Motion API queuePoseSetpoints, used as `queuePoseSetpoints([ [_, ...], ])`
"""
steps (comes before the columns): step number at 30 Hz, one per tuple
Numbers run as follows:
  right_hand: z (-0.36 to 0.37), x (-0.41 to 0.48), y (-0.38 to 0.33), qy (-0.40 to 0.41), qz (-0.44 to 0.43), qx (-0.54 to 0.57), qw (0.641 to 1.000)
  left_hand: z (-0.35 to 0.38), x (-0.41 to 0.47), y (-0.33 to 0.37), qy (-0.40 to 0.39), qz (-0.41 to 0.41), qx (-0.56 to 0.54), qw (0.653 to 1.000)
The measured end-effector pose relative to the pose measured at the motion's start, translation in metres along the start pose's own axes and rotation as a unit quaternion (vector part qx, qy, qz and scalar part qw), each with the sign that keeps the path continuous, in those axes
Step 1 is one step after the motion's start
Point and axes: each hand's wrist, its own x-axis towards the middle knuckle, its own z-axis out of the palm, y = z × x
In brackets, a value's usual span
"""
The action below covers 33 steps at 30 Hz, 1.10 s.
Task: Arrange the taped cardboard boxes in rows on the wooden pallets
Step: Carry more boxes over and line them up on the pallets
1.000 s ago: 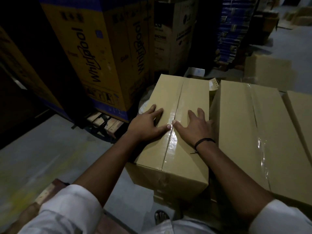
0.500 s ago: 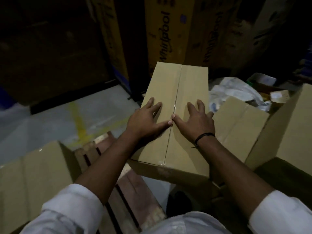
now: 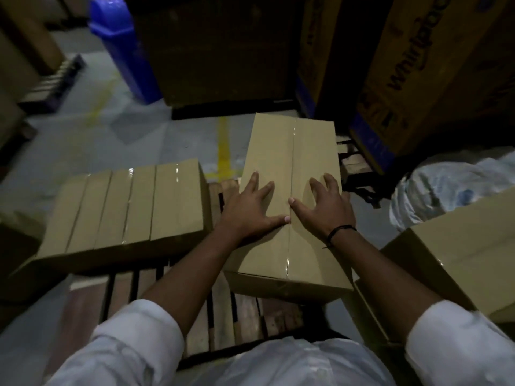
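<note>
The step in hand is setting one taped box point(image 3: 289, 151) onto the wooden pallet point(image 3: 223, 316). Both hands lie flat and open on its top, the left hand point(image 3: 248, 210) and right hand point(image 3: 326, 210) on either side of the tape seam point(image 3: 292, 162), thumbs nearly meeting. The box is over the pallet's right part, a gap apart from the row of boxes point(image 3: 125, 210) at the left. Whether it rests fully on the wood I cannot tell. Next, I judge, it needs sliding left — flush against that row, edges squared.
</note>
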Motion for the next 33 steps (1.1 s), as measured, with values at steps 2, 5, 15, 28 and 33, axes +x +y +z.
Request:
queuePoseSetpoints([
  [2, 0.007, 0.0, -0.001, -0.011, -0.023, -0.003, 1.0, 0.007, -0.008, -0.005, -0.006, -0.026, -0.003, 1.0],
  [5, 0.016, 0.007, 0.003, -0.034, -0.057, -0.008, 0.998, 0.017, -0.019, -0.007, -0.012, -0.068, -0.022, 0.997],
  [15, 0.064, 0.007, 0.005, -0.066, -0.117, -0.004, 0.991, 0.05, -0.055, -0.022, 0.019, -0.128, -0.02, 0.991],
  [28, 0.215, 0.04, -0.034, -0.114, -0.107, -0.023, 0.987, 0.127, -0.02, -0.162, -0.033, -0.162, -0.079, 0.983],
  [33, 0.328, 0.07, -0.027, -0.131, -0.088, -0.023, 0.987, 0.202, 0.021, -0.242, -0.076, -0.15, -0.086, 0.982],
])
